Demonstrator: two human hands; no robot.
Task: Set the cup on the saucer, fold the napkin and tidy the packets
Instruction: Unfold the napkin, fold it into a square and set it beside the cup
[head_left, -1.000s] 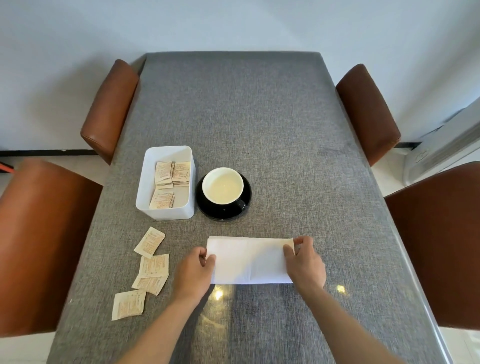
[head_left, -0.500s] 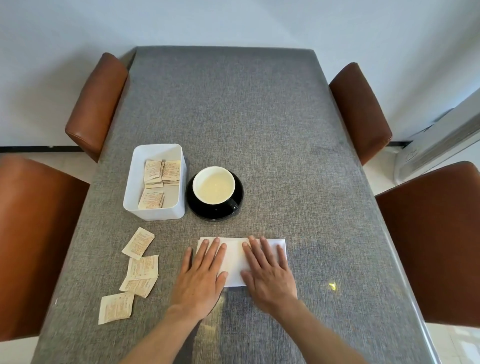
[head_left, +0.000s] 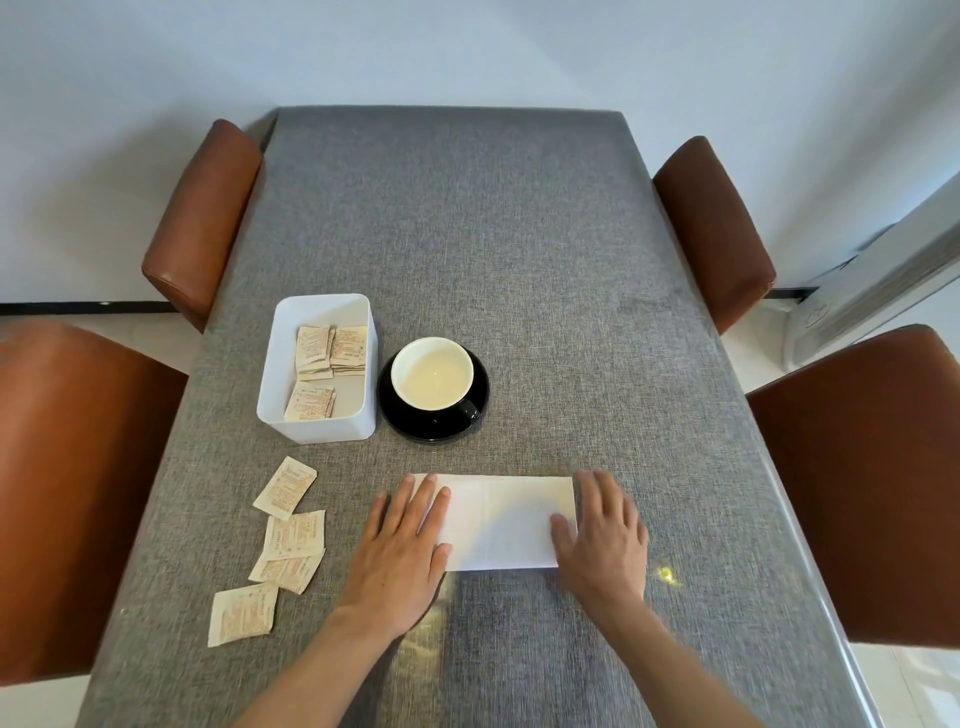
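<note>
Now both hands lie flat, fingers spread in an open grip that holds nothing: left hand (head_left: 400, 558) on the napkin's (head_left: 501, 522) nine o'clock end, right hand (head_left: 602, 538) on its three o'clock end. Pressing evenly outward from the middle should sharpen the crease. At twelve o'clock the cup (head_left: 432, 373) sits on the saucer (head_left: 480, 387). Loose packets (head_left: 291, 535) lie at nine o'clock, below the white bin (head_left: 317, 428).
</note>
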